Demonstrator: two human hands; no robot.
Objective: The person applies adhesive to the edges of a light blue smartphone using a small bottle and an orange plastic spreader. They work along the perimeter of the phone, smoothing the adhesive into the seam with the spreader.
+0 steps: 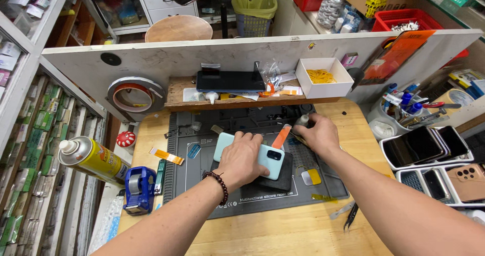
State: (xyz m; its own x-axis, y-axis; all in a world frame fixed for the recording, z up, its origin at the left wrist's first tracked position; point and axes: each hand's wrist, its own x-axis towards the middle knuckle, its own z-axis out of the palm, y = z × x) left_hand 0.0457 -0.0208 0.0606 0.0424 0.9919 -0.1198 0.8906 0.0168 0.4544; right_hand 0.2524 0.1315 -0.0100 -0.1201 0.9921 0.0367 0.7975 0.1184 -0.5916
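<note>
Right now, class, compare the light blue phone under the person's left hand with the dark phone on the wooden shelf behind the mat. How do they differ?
The light blue phone lies on a black pad on the mat, pressed by the left hand; the dark phone rests untouched on the wooden shelf. The blue one shows its back and camera block; the dark one shows a black face. The blue one lies slightly askew; the dark one lies along the shelf. Both lie flat.

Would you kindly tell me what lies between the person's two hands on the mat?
In the head view, an orange strip stands tilted between the left hand, which presses on the light blue phone, and the right hand.
</note>
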